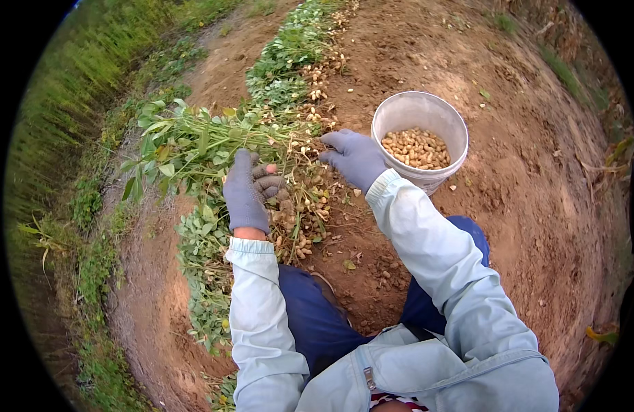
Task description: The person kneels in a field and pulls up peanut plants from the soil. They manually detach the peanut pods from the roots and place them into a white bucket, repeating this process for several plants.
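My right hand (pixel 356 159), in a grey glove, has its thumb and fingers closed at the root end of a pulled peanut plant (pixel 200 141). The plant's leafy stems stretch away to the left, with pale pods among the roots. Just below the stems is my left hand (pixel 249 192), also gloved, its fingers half bent and apart from the thumb. One fingertip pokes bare from the glove. Nothing clear shows in its grasp. Beneath both hands lie more uprooted plants with clusters of peanut pods (pixel 300 240).
A white bucket (pixel 429 180), partly filled with loose peanuts (pixel 418 148), stands on the reddish soil (pixel 529 206) beyond my right hand. A row of pulled peanut plants (pixel 282 65) runs far ahead. Tall green weeds (pixel 90 89) border the left. My knees flank the bare dirt.
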Available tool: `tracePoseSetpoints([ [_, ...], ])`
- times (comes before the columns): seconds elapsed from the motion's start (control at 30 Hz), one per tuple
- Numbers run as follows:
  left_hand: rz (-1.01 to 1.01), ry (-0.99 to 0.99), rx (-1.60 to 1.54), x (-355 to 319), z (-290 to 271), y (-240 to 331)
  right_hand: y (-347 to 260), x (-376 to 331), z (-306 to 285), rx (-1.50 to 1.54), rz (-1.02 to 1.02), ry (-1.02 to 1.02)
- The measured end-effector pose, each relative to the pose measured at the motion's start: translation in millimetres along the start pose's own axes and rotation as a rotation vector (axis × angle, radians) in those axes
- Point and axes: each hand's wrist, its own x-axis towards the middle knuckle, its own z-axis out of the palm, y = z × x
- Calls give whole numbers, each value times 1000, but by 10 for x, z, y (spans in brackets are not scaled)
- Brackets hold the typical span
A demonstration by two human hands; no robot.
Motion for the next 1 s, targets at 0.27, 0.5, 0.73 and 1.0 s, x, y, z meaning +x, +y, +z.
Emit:
tracePoseSetpoints([
  [0.27,-95,101,276,169,-356,-57,87,90,-104,532,234,29],
  [0.5,-302,-157,296,314,-374,-231,51,130,-192,725,111,34],
  [0.73,-171,-629,-26,90,-213,-145,-141,161,-400,909,149,-125],
  [1.0,-267,-582,-160,159,-254,-377,-112,303,-477,615,129,-292],
])
